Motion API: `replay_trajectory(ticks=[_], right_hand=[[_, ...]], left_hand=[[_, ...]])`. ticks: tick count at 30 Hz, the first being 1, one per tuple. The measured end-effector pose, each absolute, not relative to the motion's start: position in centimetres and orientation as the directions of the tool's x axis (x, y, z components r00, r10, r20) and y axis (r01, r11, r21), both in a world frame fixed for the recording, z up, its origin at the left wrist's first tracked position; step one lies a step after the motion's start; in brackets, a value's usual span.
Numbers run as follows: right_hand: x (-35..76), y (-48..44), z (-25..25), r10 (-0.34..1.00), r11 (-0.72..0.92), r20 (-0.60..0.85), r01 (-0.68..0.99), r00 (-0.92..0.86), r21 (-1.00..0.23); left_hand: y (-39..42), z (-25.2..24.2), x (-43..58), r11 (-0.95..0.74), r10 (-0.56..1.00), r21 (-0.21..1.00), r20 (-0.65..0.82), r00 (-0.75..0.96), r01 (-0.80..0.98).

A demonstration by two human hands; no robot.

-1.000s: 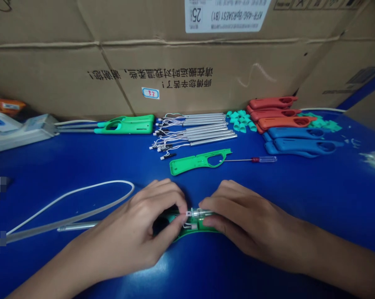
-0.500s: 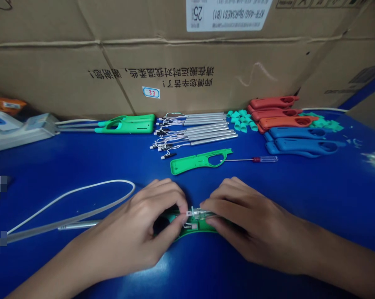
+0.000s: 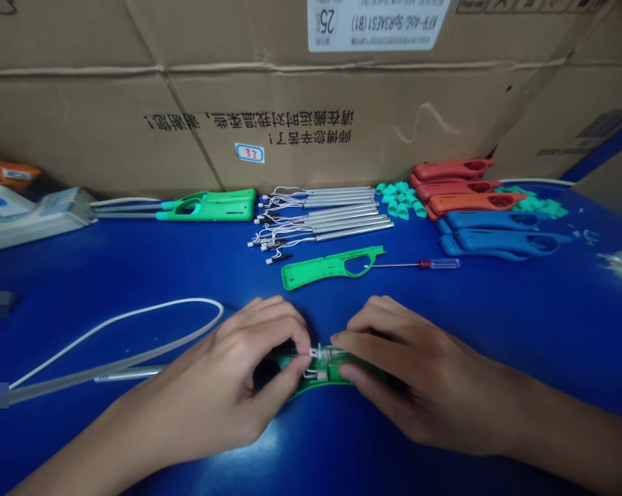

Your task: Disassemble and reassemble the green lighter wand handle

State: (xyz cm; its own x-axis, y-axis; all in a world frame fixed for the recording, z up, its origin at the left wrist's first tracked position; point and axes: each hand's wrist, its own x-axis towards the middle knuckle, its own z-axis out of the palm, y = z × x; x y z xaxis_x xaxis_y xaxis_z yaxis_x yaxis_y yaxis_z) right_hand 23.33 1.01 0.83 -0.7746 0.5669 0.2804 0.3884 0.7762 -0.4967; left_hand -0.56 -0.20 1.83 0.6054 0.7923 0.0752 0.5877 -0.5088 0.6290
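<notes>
My left hand (image 3: 253,372) is closed, with thumb and index fingertip pinching a small white plastic piece (image 3: 313,353) at the end of a clear tank (image 3: 331,352). The fingers of my right hand (image 3: 424,372) grip that tank and hide its right part. Under both hands lies a green lighter shell half (image 3: 336,375), its hollow side up. A small connector with white wires (image 3: 318,376) rests inside the shell. A silver lighter tube (image 3: 127,374) sticks out to the left beyond my left wrist.
Another green shell half (image 3: 315,270) and a screwdriver (image 3: 439,264) lie ahead. Behind are wired silver tubes (image 3: 346,217), teal caps (image 3: 401,198), red shells (image 3: 455,189), blue shells (image 3: 501,238) and green lighters (image 3: 222,205). A white cord (image 3: 135,313) loops left; a cardboard box (image 3: 290,89) backs the table.
The clear tank has settled slightly lower into the green shell half. My right thumb has shifted a little; both hands otherwise keep their places.
</notes>
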Motion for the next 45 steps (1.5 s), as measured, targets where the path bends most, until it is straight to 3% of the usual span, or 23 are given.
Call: replay_trajectory(ticks=[9,20,45], right_hand=[[23.15,1.16,0.83,0.571,0.776,0.299,0.385,-0.765,-0.499],[23.26,1.10,0.86,0.562,0.784,0.292,0.385,-0.774,-0.487],[23.42,1.17,0.48,0.559,0.788,0.321,0.369,-0.764,-0.493]], left_hand=[[-0.43,1.88,-0.65,-0.502,0.794,0.636,0.071,0.604,0.586],[-0.29,1.64,-0.55,-0.647,0.735,0.558,0.275,0.620,0.519],[-0.10,1.86,-0.67,-0.628,0.742,0.552,0.213,0.635,0.548]])
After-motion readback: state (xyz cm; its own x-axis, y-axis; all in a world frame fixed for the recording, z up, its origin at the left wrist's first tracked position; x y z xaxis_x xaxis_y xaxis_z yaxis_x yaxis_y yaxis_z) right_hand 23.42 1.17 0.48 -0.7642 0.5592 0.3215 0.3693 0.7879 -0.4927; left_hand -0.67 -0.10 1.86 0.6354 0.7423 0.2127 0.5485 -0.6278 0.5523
